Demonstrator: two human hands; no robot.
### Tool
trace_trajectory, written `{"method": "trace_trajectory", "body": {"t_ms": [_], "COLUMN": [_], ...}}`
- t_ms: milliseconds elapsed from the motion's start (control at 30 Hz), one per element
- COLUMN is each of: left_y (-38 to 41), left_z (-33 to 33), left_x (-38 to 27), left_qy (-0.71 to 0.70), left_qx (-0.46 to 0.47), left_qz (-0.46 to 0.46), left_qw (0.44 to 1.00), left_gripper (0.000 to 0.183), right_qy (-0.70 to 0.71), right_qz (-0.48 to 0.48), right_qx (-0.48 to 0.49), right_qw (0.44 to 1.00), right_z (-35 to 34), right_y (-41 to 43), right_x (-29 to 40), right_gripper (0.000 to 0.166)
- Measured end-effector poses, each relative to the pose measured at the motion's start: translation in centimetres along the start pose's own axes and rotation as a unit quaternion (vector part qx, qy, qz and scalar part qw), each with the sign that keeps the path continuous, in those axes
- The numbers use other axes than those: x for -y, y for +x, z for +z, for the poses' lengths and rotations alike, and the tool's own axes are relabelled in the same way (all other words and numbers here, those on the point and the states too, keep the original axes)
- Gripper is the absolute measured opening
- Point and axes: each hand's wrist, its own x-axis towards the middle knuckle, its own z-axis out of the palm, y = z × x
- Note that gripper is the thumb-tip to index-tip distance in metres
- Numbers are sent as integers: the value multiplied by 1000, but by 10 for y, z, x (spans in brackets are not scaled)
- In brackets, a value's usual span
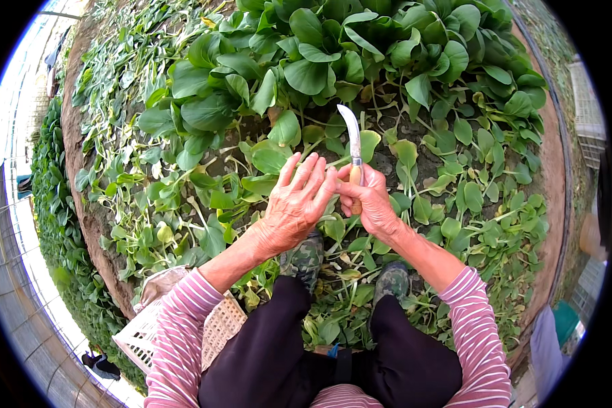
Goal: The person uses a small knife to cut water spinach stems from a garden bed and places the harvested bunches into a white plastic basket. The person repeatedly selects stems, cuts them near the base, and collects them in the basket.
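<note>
A small knife (353,133) with a curved blade and a wooden handle points up and away from me. My right hand (371,201) is wrapped around its handle. Back upward, my left hand (297,206) is beside it with the fingers stretched out and slightly apart. The left index finger meets the right thumb, and nothing shows in the left hand, though its palm is hidden. Loose green leaves and stalks (268,160) lie on the soil under both hands. Beyond the blade stands a dense row of leafy greens (311,71), probably bok choy.
A pale plastic crate (224,321) with cloth on its rim stands by my left leg. My camouflage boots (391,280) are among cut leaves. A dark hose or pipe (561,127) edges the bed at right. Other crates (589,102) are beyond. More greens (56,204) grow at left.
</note>
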Motion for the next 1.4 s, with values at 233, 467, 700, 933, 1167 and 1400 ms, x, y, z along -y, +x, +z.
{"method": "trace_trajectory", "body": {"t_ms": [233, 467, 700, 933, 1167, 1400], "left_y": [-2, -5, -9, 81, 87, 70], "left_z": [7, 7, 1, -12, 18, 24], "left_x": [13, 12, 15, 109, 153, 166], "left_qy": [-10, -24, -214, -105, 97, 125], "left_qx": [5, 10, 18, -6, 87, 84], "left_qz": [22, 30, -175, -208, -190, -223], "left_qw": [1000, 999, 961, 972, 973, 963], "left_gripper": [36, 27, 26, 12, 23, 28], "right_qy": [20, 13, -305, -248, -144, -133], "right_qz": [2, 18, -62, 14, 56, 74], "right_qx": [-22, -55, -34, -24, -24, -18], "right_qw": [1000, 998, 950, 968, 988, 988], "right_z": [-1, 8, -17, 3, 19, 29], "right_y": [8, 13, 24, 60, 122, 132], "right_x": [-8, -13, -7, 2, -20, -29], "right_gripper": [11, 9, 22, 30, 31, 30]}}
